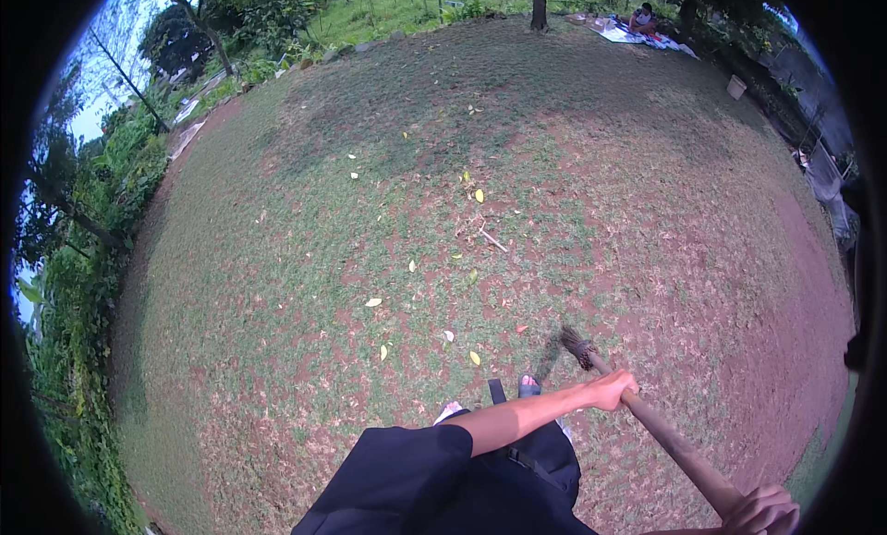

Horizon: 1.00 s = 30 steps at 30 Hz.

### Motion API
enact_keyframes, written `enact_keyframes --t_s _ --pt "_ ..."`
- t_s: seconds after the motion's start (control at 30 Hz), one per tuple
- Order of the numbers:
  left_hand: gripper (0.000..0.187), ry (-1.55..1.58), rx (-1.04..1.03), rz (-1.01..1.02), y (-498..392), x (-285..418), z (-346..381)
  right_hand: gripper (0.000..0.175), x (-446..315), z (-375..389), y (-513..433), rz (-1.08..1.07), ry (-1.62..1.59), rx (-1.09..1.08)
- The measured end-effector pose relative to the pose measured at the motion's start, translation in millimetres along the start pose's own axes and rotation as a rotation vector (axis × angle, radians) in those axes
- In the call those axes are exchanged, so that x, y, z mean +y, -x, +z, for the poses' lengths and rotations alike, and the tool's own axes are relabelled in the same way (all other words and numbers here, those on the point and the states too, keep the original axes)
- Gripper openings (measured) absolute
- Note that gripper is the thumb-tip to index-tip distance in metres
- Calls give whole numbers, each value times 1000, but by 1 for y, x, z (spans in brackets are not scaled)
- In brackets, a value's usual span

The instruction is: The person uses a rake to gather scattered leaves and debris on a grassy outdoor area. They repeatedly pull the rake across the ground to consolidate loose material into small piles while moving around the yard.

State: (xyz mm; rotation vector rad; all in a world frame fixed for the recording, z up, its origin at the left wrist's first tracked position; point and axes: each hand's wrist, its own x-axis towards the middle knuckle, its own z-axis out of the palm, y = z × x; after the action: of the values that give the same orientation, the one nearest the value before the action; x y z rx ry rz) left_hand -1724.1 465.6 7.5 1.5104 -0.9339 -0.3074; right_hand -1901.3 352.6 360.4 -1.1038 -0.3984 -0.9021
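A broom with a long wooden handle (679, 446) slants from the lower right towards the middle, its dark bristle head (576, 346) low over the grass, right of my sandalled foot (529, 385). My left hand (614, 391) is closed around the handle a little above the bristles. Near the handle's upper end, at the lower right edge of the picture, my right hand (762, 513) grips the wood. Yellow leaves (475, 357), pale leaves (373, 302) and a short stick (493, 240) lie scattered on the grass ahead of my feet.
A tree trunk (539, 7) rises at the far side of the lawn. Right of it, a person (644, 19) sits on a sheet (619, 35) spread on the ground. A pale bin (736, 86) stands at the right edge. Dense bushes (83, 272) border the left.
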Motion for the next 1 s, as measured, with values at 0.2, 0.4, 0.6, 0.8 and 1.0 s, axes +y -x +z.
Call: enact_keyframes --t_s 0.2,0.4,0.6,0.8,1.0 --pt "25 -1 -366 86 48 -52 18 19 37 62 164 -13 -201 490" --pt "17 -157 -419 -173 194 -59 -62 28 57 92 272 -100 -583 804" --pt "20 -268 -252 -199 225 15 -73 34 -30 75 243 144 -23 549" --pt "22 -179 -384 -131 182 81 -51 34 -104 137 177 -88 439 453" --pt "13 -69 -307 -149 176 25 -51 29 -34 184 185 12 605 77"
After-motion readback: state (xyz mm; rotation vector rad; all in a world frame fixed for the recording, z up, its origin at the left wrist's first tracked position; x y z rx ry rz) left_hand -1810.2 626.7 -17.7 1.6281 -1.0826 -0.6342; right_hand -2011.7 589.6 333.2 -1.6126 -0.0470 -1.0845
